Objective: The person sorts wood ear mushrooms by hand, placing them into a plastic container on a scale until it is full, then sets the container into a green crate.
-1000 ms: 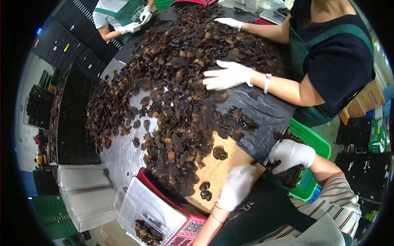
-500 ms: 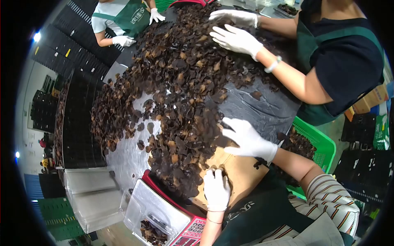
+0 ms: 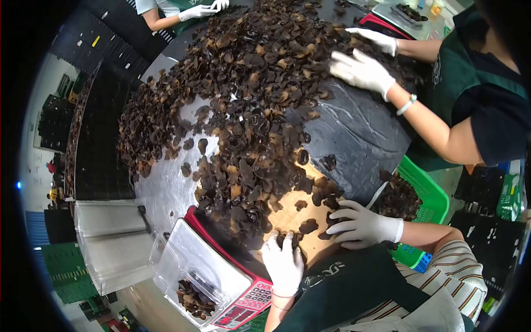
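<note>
My left hand (image 3: 284, 264), in a white glove, rests at the near edge of a tan board (image 3: 293, 205), its fingers curled over a dark wood ear mushroom (image 3: 295, 239). To its right my gloved right hand (image 3: 365, 226) lies low over the board with its fingers spread. Its fingertips touch or nearly touch loose dark mushroom pieces (image 3: 326, 224). One more piece (image 3: 308, 226) lies between the two hands. Beyond them spreads a large heap of wood ear mushrooms (image 3: 238, 144), brown and black.
Left of my left hand stands a red scale (image 3: 213, 271) carrying a clear plastic box (image 3: 193, 296) of mushrooms. A green basket (image 3: 428, 188) stands at the right. Across the table, a co-worker's gloved hands (image 3: 365, 72) work at the heap; another person's gloved hands (image 3: 204, 10) are farther back.
My right hand has moved down and toward me, from the heap's edge to the board's right side. Several dark pieces now lie on the board. My left hand has barely moved.
</note>
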{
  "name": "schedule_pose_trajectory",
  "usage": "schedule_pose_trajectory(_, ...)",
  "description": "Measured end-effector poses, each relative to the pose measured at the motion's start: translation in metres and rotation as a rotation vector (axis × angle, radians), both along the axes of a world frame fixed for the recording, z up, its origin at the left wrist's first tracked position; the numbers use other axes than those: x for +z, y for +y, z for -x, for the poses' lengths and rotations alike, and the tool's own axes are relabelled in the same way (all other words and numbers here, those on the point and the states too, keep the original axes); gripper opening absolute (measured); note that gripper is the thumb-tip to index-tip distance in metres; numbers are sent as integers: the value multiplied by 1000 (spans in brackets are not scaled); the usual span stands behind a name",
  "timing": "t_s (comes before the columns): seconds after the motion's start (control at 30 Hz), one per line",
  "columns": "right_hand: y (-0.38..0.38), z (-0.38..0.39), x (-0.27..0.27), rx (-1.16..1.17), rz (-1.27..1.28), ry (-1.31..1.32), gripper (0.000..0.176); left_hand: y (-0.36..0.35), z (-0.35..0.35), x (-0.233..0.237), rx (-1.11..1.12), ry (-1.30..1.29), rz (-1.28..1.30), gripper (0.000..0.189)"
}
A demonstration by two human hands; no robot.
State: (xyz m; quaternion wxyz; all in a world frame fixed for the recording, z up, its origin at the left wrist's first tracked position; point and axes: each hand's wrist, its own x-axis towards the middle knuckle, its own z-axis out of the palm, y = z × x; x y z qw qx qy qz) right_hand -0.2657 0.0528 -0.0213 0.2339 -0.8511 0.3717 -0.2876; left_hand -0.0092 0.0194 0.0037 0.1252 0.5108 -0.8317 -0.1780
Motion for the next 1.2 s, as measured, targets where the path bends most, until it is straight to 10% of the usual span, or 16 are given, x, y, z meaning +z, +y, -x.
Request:
schedule_pose_trajectory(0.43, -52, 2, 10, -635, -175, -1, 36, -21, 29, 3, -123, 135, 26, 49)
schedule_pose_trajectory(1.0, -43, 30, 18, -540, -243, -328, 32, -17, 22, -14, -221, 102, -20, 32)
schedule_pose_trajectory(1.2, -39, 76, 57, -174, -439, 22, 21, -18, 23, -14, -233, 91, -33, 34)
